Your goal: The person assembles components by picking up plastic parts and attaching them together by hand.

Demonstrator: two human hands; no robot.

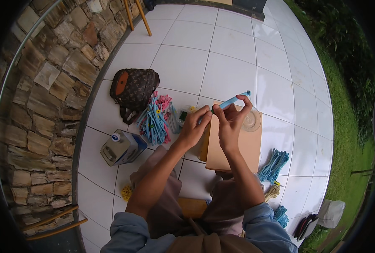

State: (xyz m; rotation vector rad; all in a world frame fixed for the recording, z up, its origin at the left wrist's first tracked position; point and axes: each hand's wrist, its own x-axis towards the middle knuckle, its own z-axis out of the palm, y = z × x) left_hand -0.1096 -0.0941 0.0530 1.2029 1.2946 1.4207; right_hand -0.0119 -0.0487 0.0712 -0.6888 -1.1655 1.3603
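Observation:
A slim light-blue tube-like piece [230, 102] slants up to the right between my hands, with a darker tip at its lower left end. My left hand [194, 124] is closed, its thumb and fingers pinching that lower end. Around the middle of the same piece, my right hand [230, 124] has thumb and fingers closed, one finger curling over near the upper end. Both hands are above a tan board [234, 147], which sits in front of my knees. At the board's far right corner lies a clear round dish [251, 120].
To the left, a heap of blue and pink strips [154, 118] lies beside a brown patterned backpack [135, 88]. A metal can [122, 147] with a white cap stands nearer. Blue bundles [274, 165] lie at the right on the white tiles [229, 63]. A stone wall [44, 105] bounds the left.

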